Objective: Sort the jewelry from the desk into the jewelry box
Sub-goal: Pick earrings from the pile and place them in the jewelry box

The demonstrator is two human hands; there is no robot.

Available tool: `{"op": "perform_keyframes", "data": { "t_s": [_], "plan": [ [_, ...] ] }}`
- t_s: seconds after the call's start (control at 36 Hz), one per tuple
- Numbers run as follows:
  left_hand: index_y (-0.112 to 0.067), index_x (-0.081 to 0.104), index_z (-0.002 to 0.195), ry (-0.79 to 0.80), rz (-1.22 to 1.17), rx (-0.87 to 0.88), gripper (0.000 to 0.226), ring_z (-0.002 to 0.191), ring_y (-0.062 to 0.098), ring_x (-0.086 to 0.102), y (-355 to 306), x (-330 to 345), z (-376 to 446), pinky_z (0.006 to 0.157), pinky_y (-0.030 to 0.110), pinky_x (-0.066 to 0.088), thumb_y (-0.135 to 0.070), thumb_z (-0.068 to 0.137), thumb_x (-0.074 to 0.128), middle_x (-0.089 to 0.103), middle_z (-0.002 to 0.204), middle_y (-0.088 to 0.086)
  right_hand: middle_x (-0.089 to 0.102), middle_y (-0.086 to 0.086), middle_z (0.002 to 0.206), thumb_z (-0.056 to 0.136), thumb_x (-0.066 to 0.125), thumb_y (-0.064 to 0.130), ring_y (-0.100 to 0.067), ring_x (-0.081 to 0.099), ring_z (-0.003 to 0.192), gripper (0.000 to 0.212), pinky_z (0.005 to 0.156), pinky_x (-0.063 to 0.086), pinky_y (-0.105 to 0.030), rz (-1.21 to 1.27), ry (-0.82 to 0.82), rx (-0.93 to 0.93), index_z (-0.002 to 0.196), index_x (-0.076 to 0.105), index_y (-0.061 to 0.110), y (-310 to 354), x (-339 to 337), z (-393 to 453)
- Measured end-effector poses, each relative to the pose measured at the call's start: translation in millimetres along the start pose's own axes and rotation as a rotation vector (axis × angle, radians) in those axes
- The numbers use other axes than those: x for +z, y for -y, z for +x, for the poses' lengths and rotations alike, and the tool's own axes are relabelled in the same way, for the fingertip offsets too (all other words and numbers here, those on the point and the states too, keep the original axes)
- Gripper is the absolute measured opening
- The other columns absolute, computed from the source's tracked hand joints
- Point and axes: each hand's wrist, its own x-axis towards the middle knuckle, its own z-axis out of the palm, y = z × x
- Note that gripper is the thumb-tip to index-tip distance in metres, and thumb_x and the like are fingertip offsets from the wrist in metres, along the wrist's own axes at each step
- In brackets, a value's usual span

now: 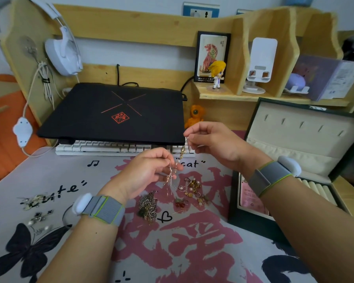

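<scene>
The left hand [149,170] pinched a tangle of thin wire earrings [170,176] while the right hand [211,141] pinched the top of a gold chain piece [183,151] that hung down toward it, both raised above the desk [74,176]. The remaining jewelry [172,199] lay heaped just below, and the jewelry box [290,152] stood open at the right. The two pieces looked snagged together; a hard pull could probably bend a hook or drop one back into the heap.
</scene>
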Motion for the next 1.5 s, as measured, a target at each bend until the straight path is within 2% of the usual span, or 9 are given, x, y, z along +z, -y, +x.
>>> {"op": "perform_keyframes", "data": {
  "t_s": [0.28,0.47,0.61,0.75,0.97,1.22,1.33,1.42,1.5],
  "plan": [
    [-0.005,0.064,0.092,-0.029,0.025,0.009,0.025,0.092,0.027,0.067,3.5,-3.2,3.1,0.080,0.037,0.055,0.004,0.103,0.044,0.076,0.103,0.019,0.060,-0.009,0.082,0.096,0.055,0.000,-0.022,0.054,0.079,0.020,0.075,0.048,-0.033,0.041,-0.096,-0.020,0.098,0.072,0.009,2.1,-7.2,-1.5],
    [-0.010,0.069,0.086,-0.156,0.010,0.057,0.029,0.070,0.015,0.052,6.6,-4.6,6.4,0.064,0.022,0.047,0.003,0.102,0.048,0.060,0.075,0.003,0.062,-0.007,0.082,0.096,0.055,0.001,-0.021,0.055,0.079,0.021,0.076,0.049,-0.033,0.019,-0.098,-0.004,0.095,0.073,0.011,-1.6,-11.3,-3.8],
    [-0.010,0.069,0.085,-0.269,-0.097,0.214,0.032,0.069,0.016,0.052,4.1,-4.9,9.3,0.070,0.029,0.046,0.005,0.102,0.046,0.057,0.071,0.002,0.064,-0.004,0.080,0.097,0.059,0.003,-0.018,0.058,0.077,0.017,0.074,0.052,-0.031,-0.084,-0.061,0.063,0.101,0.074,0.009,-11.7,-15.0,-5.3],
    [-0.011,0.070,0.085,-0.251,-0.238,0.315,0.035,0.077,0.021,0.055,2.3,-6.5,9.0,0.076,0.030,0.048,0.004,0.102,0.043,0.053,0.078,0.009,0.073,-0.008,0.086,0.096,0.064,0.006,-0.018,0.065,0.078,0.016,0.078,0.056,-0.029,-0.192,0.050,0.143,0.109,0.073,0.010,-17.9,-13.3,-11.3],
    [-0.008,0.069,0.087,-0.226,-0.328,0.312,0.033,0.081,0.024,0.062,2.5,-5.8,9.0,0.082,0.032,0.053,0.005,0.102,0.042,0.054,0.077,0.009,0.076,-0.006,0.089,0.096,0.067,0.011,-0.009,0.069,0.074,0.017,0.069,0.054,-0.016,-0.344,0.164,0.180,0.112,0.074,0.015,-19.1,-7.8,-14.6],
    [-0.003,0.063,0.090,-0.216,-0.349,0.304,0.028,0.081,0.026,0.067,1.0,-4.4,8.5,0.081,0.031,0.054,0.006,0.101,0.039,0.055,0.072,0.008,0.077,-0.013,0.098,0.093,0.071,0.009,-0.028,0.073,0.095,0.020,0.086,0.059,-0.028,-0.294,0.219,0.207,0.111,0.075,0.016,-22.0,-10.5,-17.0],
    [-0.005,0.064,0.087,-0.181,-0.380,0.303,0.031,0.083,0.029,0.066,0.7,-3.5,7.9,0.090,0.041,0.050,0.006,0.099,0.038,0.054,0.071,0.008,0.076,-0.006,0.107,0.092,0.074,0.018,-0.016,0.072,0.096,0.026,0.080,0.055,-0.020,-0.326,0.280,0.256,0.117,0.073,0.021,-20.2,-9.5,-19.1],
    [-0.003,0.061,0.088,-0.155,-0.400,0.287,0.029,0.084,0.032,0.066,-1.5,-0.6,5.6,0.082,0.036,0.054,0.007,0.100,0.037,0.055,0.073,0.010,0.072,0.007,0.121,0.091,0.075,0.025,-0.009,0.067,0.111,0.038,0.095,0.051,-0.023,-0.336,0.292,0.246,0.128,0.067,0.024,-18.8,-5.3,-17.6],
    [-0.003,0.061,0.089,-0.126,-0.373,0.273,0.027,0.086,0.032,0.067,-1.4,1.9,4.7,0.080,0.035,0.055,0.006,0.100,0.038,0.055,0.083,0.019,0.071,0.001,0.128,0.094,0.069,0.012,-0.009,0.064,0.120,0.048,0.100,0.049,-0.022,-0.176,0.317,0.229,0.140,0.056,0.017,-16.9,5.6,-13.9]
  ]
}}
